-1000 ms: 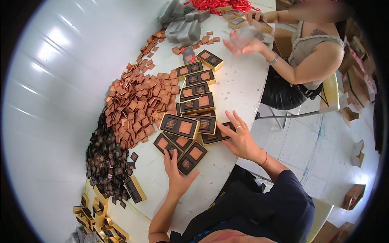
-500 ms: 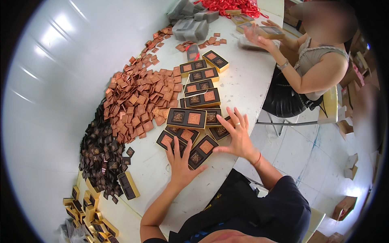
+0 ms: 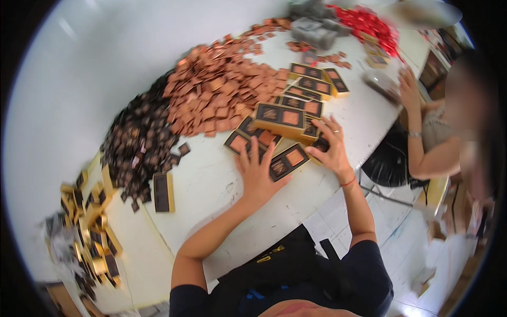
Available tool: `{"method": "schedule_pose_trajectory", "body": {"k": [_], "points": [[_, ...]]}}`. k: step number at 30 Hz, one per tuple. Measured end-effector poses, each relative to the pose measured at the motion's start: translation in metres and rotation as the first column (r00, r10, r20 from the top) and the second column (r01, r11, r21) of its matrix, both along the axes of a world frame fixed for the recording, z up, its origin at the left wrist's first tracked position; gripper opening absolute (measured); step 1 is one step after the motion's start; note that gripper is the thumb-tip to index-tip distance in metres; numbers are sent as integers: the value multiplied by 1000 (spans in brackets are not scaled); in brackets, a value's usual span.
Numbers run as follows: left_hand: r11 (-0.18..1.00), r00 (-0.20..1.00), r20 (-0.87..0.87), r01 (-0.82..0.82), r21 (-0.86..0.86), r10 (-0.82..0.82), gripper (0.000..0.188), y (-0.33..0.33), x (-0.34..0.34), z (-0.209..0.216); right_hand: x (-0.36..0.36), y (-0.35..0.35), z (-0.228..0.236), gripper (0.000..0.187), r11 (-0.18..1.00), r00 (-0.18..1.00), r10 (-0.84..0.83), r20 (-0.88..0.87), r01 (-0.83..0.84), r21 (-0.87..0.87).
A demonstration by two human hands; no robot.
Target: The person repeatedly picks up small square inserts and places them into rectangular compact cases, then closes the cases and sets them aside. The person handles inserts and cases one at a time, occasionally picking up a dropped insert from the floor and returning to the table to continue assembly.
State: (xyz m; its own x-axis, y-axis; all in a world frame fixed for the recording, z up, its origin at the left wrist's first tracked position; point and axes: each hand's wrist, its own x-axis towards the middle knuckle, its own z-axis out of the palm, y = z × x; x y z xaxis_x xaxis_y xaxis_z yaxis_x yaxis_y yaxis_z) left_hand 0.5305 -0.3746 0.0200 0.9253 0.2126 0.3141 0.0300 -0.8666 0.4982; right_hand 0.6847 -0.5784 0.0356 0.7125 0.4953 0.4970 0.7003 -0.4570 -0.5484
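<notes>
Gold-sided boxes lie heaped in front of me, their black inserts each holding a black and a copper square. My left hand [image 3: 257, 177] has its fingers spread, with the tips over a tilted box [image 3: 237, 141] at the heap's near left. Between my hands rests another filled box [image 3: 289, 161], close to my left thumb. On the heap's right side my right hand [image 3: 331, 147] curves around the box ends, thumb and fingers apart, touching a box partly hidden under it. A further filled box [image 3: 280, 117] lies across the top.
Loose copper squares [image 3: 222, 90] and black squares [image 3: 140, 137] are piled along the wall. An unfilled box [image 3: 163, 193] stands at left, beyond it several gold boxes [image 3: 97, 227]. Grey bundles [image 3: 314, 31] and red ribbons [image 3: 369, 26] lie far off. A co-worker's hand [image 3: 409, 87] is at right.
The view has swung left, so the heap appears farther right. My right fingers have bent in closer around the boxes. The co-worker no longer visibly holds up a box.
</notes>
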Motion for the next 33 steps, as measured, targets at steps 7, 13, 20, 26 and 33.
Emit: {"method": "schedule_pose_trajectory", "body": {"k": [7,13,20,26,33], "points": [[997,997,49,-58,-51,61,96,-9,13,-8,38,5,-7,63,992,978,128,-163,-125,28],[989,1000,30,5,-149,0,99,1,-4,6,43,-3,-3,68,973,969,160,-187,-122,198],[973,923,382,49,-225,42,72,50,53,25,17,22,26,86,997,975,80,206,-78,-19],[959,930,236,266,98,-282,78,103,187,53,4,43,22,50,998,992,63,105,-63,-7],[909,911,-80,410,73,-404,43,114,250,61,0,28,19,50,997,969,10,246,10,-80]]}}
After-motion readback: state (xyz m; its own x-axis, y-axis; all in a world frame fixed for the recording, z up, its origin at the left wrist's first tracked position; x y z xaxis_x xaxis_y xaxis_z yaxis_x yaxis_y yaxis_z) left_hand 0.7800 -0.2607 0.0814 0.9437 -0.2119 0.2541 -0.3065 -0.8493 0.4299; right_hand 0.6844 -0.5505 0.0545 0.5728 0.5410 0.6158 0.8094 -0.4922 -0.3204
